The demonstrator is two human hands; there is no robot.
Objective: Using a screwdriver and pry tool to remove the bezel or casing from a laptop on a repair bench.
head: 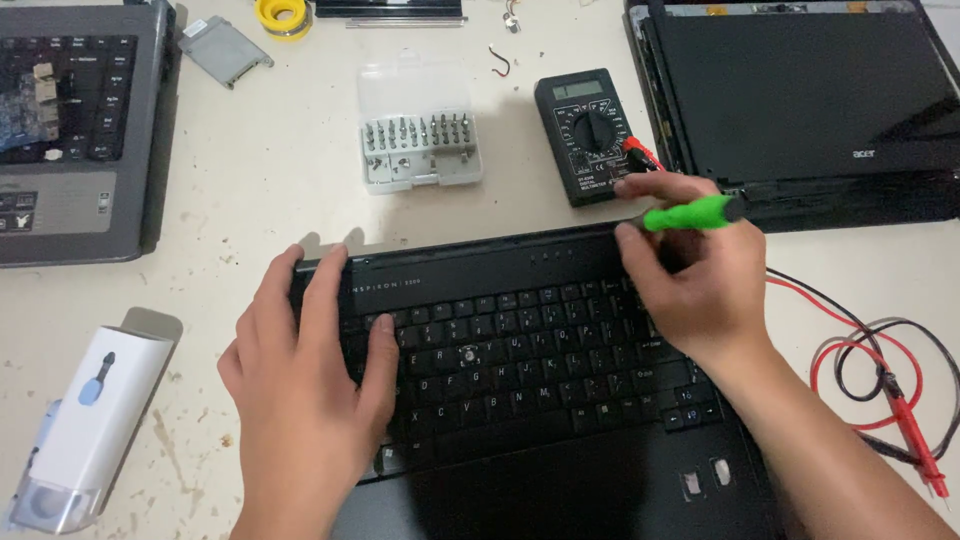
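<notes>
Green-handled screwdriver (690, 213): pinched in right hand (700, 290) fingers, tip hidden behind them.
Left hand (305, 385): fingers spread flat on black laptop keyboard (520, 360).
Laptop front: cut off at bottom edge.

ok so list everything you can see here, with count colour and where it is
black laptop base: 1, black, centre, under both hands
green-handled screwdriver: 1, green, at base's top right edge
multimeter: 1, black, behind the base
test leads: 2, red and black, right
bit set case: 1, clear grey, top centre
grey laptop: 1, grey, top left
closed laptop: 1, black, top right
white box: 1, white, lower left
yellow roll: 1, top
metal bracket: 1, grey, top left
left hand: on the keyboard's left side
right hand: grip on the screwdriver
</notes>
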